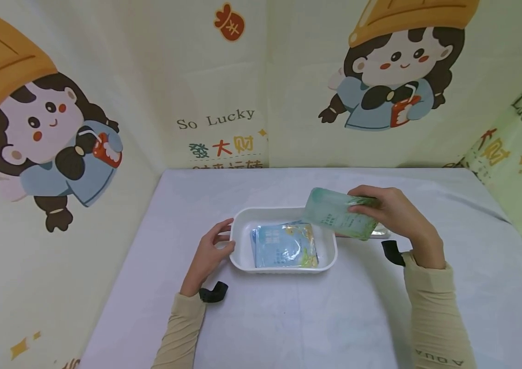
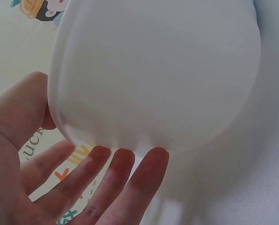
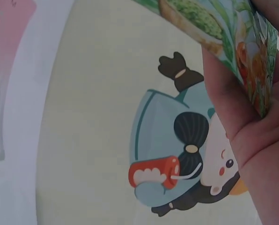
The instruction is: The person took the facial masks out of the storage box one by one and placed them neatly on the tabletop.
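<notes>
Head view shows your right hand pinching the green packet between thumb and fingers, tilted over the far right corner of the white tray, where blue packets lie; your left hand has its fingers spread, tips touching the tray's left end; best press only lightly there, and level the packet before lowering it, clear of the rim.
</notes>
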Demonstrator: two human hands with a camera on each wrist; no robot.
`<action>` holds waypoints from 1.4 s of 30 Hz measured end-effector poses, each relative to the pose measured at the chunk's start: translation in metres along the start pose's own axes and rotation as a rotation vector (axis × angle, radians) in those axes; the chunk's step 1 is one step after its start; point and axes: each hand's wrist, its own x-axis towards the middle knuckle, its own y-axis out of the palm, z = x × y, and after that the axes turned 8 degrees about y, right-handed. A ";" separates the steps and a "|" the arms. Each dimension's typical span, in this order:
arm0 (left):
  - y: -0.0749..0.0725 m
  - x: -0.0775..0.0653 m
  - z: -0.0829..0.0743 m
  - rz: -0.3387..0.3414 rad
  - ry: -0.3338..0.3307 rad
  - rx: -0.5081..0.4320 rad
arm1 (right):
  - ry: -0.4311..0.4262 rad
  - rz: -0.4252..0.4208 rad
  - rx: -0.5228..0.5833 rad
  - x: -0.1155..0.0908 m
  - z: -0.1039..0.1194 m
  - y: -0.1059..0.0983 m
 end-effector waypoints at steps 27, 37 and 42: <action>0.003 -0.001 0.001 -0.008 0.019 -0.010 | 0.090 -0.031 -0.065 -0.034 -0.039 -0.034; 0.003 -0.002 0.001 -0.009 0.022 -0.023 | 0.149 -0.008 -0.051 -0.041 -0.052 -0.037; 0.005 -0.003 0.002 -0.017 0.024 -0.008 | 0.197 -0.003 -0.056 -0.046 -0.058 -0.040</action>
